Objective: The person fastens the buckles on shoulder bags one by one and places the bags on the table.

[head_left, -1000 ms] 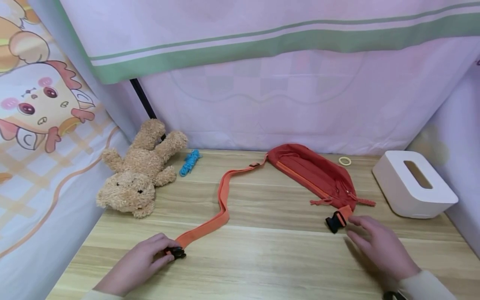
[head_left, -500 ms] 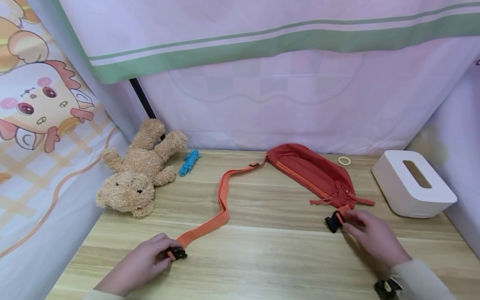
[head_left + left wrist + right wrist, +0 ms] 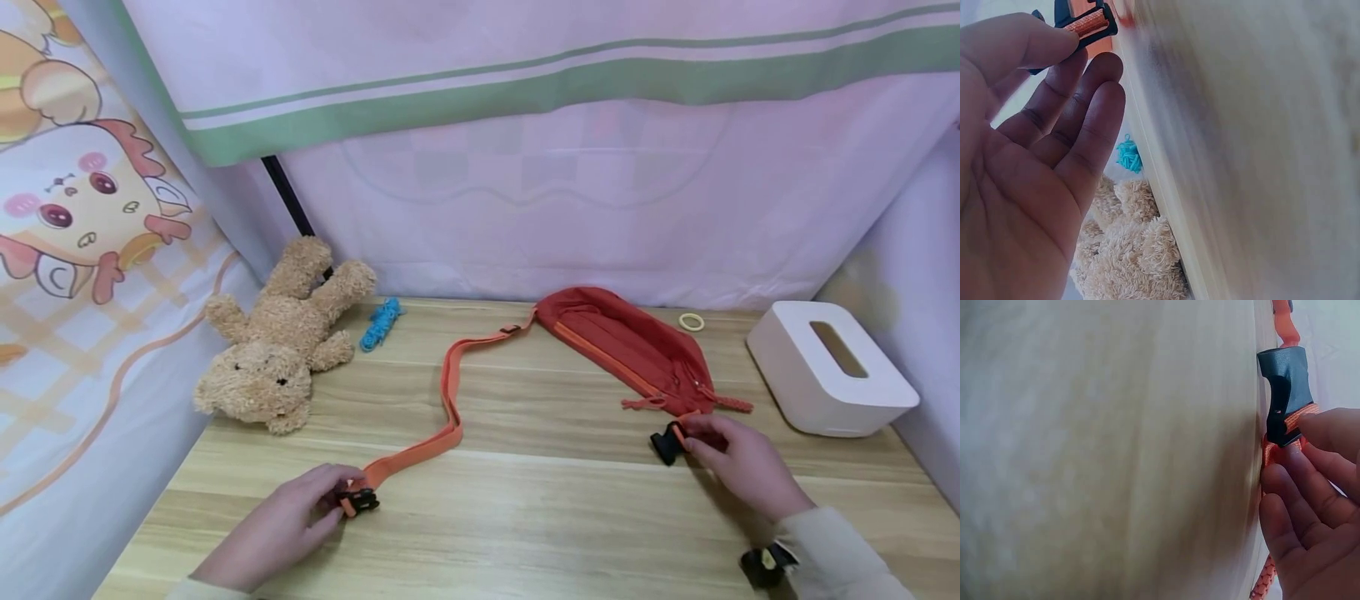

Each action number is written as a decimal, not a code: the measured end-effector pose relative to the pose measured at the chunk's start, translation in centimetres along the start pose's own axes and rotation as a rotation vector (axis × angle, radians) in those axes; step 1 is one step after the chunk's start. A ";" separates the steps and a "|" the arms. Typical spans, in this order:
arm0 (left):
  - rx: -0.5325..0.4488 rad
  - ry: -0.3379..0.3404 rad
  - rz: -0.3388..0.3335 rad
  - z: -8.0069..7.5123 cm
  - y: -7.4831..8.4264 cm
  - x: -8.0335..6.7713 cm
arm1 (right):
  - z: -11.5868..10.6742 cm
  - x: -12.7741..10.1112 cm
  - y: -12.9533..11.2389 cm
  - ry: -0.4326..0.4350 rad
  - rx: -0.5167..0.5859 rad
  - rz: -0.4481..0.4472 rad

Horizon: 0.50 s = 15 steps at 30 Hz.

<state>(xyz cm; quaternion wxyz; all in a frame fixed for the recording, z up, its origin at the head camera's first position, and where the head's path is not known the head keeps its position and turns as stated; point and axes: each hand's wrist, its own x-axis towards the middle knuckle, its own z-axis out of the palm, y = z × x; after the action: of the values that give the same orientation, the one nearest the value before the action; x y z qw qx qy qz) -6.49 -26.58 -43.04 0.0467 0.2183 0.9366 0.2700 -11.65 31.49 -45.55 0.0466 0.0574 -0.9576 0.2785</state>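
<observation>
Two hands (image 3: pixel 277 529) (image 3: pixel 738 467), unlabelled buckles (image 3: pixel 358 502) (image 3: pixel 666 443)

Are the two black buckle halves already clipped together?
No: in the head view the left hand pinches one buckle half and the right hand the other buckle half, well apart on the table.

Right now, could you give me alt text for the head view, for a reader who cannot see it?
A person's left hand pinches the black plastic buckle ending a long orange webbing strap, while the right hand pinches the other black buckle beside a red fabric waist bag. All lie on a light wooden table, with a tan plush bear at left.
</observation>
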 end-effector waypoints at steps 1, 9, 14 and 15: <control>-0.012 0.000 -0.014 0.0 0.0 0.1 | 0.0 0.1 0.0 -0.004 0.006 0.003; -0.087 0.019 -0.029 0.0 0.0 0.1 | 0.0 0.3 -0.1 -0.014 0.020 0.007; -0.099 0.027 -0.022 0.0 0.0 0.0 | -0.2 0.2 0.0 -0.036 0.057 0.028; -0.097 0.028 -0.019 0.0 0.0 0.0 | -0.2 0.2 0.0 -0.042 0.065 0.038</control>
<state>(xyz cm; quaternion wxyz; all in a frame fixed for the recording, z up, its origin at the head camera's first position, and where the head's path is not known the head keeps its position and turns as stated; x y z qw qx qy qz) -6.46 -26.56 -43.06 0.0466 0.2030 0.9249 0.3179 -11.84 31.61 -45.37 0.0194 0.0466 -0.9498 0.3089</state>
